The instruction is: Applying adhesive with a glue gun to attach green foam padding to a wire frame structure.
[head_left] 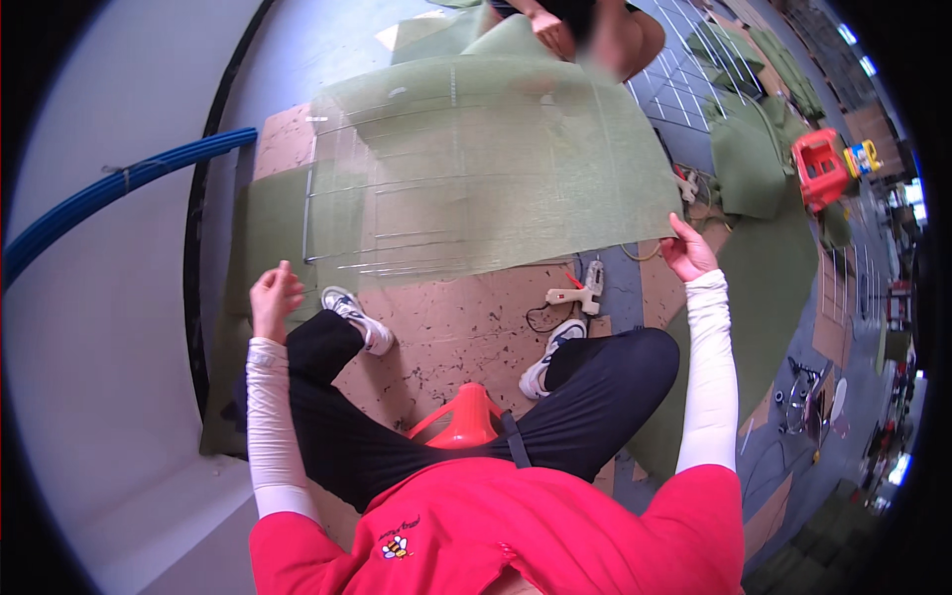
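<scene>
A thin, see-through green mesh sheet point(516, 178) spreads before me over a frame of thin pale wires point(309, 198). At its near right corner my right hand point(687, 252) pinches the edge between thumb and fingers. My left hand point(272, 303) is closed at the near left end of the sheet, its fingers curled and the forefinger upward; the gripped edge there is hard to make out. Between the hands the near edge is raised and runs nearly straight. A white glue gun point(580, 292) with a red trigger lies just beyond my right foot.
Opposite, a co-worker's hand point(547, 28) is near the far edge. Another glue gun point(686, 184) lies right of the sheet. Blue tubes point(129, 180) run along the left wall. A red stool point(466, 416) is beneath me; a red plastic stool point(821, 169) and wire frames point(684, 74) stand right.
</scene>
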### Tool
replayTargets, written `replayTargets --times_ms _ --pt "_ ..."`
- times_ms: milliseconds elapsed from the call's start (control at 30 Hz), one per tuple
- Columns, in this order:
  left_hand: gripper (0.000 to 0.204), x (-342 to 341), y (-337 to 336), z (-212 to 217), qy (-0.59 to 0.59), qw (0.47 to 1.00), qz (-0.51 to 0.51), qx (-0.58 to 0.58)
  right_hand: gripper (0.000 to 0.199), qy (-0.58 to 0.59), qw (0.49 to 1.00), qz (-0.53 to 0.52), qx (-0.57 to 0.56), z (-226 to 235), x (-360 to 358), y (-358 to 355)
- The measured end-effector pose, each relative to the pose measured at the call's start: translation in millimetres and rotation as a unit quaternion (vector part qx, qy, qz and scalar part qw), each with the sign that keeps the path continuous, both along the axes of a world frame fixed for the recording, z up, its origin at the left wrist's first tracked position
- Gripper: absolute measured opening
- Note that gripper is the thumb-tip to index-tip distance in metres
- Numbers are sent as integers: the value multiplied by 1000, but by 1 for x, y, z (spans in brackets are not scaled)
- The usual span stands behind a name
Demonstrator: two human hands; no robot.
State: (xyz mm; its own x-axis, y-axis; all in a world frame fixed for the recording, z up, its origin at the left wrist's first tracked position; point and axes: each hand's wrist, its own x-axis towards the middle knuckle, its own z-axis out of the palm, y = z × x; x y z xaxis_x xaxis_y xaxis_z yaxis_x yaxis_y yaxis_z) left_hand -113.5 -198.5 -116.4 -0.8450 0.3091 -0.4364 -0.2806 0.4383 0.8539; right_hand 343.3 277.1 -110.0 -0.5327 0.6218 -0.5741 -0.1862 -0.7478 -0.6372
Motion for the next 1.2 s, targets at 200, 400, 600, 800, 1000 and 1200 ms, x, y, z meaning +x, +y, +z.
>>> replayTargets --times_ms 200,400,600,800,1000,1200 --pt "34 29 2 -67 -244 952 71 172 10 14 999 41 0 17 -1 4" --pt "13 9 4 -12 93 975 11 201 19 -143 975 56 159 38 6 -17" --pt "19 -39 1 -43 90 986 38 136 19 -300 910 109 263 -8 -9 -23" --pt "15 -41 -5 -54 63 987 28 148 13 -271 922 86 264 -16 -5 -27" --pt "15 -34 -5 -71 85 985 38 148 12 -253 916 81 300 -43 -4 -22" --pt "18 -35 -9 -79 88 981 30 171 13 -271 892 74 356 -48 -6 -22"
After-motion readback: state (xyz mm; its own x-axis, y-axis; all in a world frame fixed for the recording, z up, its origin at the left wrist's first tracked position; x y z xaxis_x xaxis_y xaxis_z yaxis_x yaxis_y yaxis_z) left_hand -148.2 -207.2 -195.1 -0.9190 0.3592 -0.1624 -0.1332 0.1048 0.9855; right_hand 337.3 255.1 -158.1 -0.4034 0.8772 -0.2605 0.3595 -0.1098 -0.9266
